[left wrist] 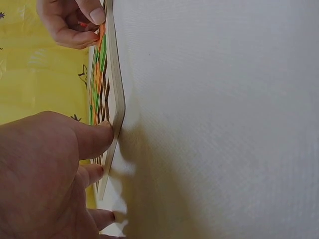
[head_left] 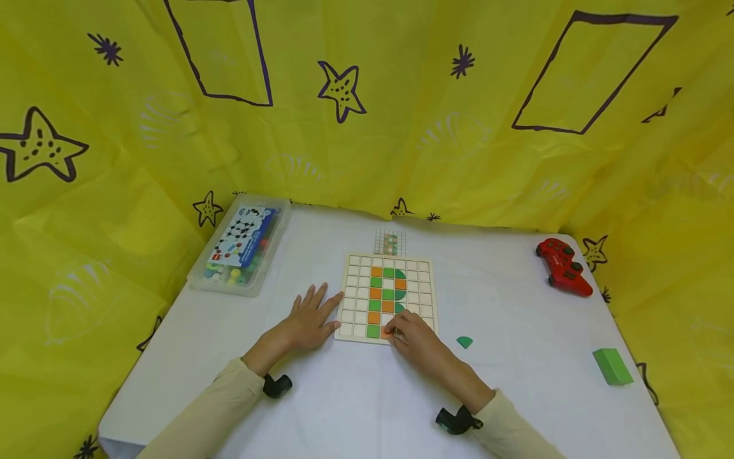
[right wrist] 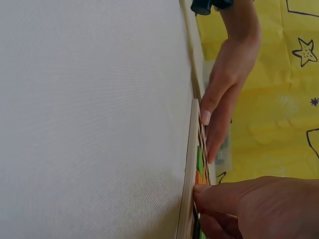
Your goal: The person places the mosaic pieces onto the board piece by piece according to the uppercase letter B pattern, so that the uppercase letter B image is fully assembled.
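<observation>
A white grid board [head_left: 352,305] lies on the table, with orange and green tiles set in its middle columns; several are squares and some green ones have a rounded side. My left hand [head_left: 310,320] spreads its fingers at the board's left edge, and in the left wrist view its thumb [left wrist: 97,139] touches the rim. At the bottom row, my right hand [head_left: 414,340] pinches an orange tile [left wrist: 102,31] between thumb and fingers, at the board's surface. The fingers partly hide that tile and nearby cells. A loose green quarter-circle tile [head_left: 465,342] lies right of the board.
Behind the board lies a small printed pattern card [head_left: 390,242]. A clear plastic box [head_left: 241,245] of colourful parts stands back left. At the right are a red game controller [head_left: 564,266] and a green block [head_left: 613,366]. A yellow curtain [head_left: 390,146] surrounds the table.
</observation>
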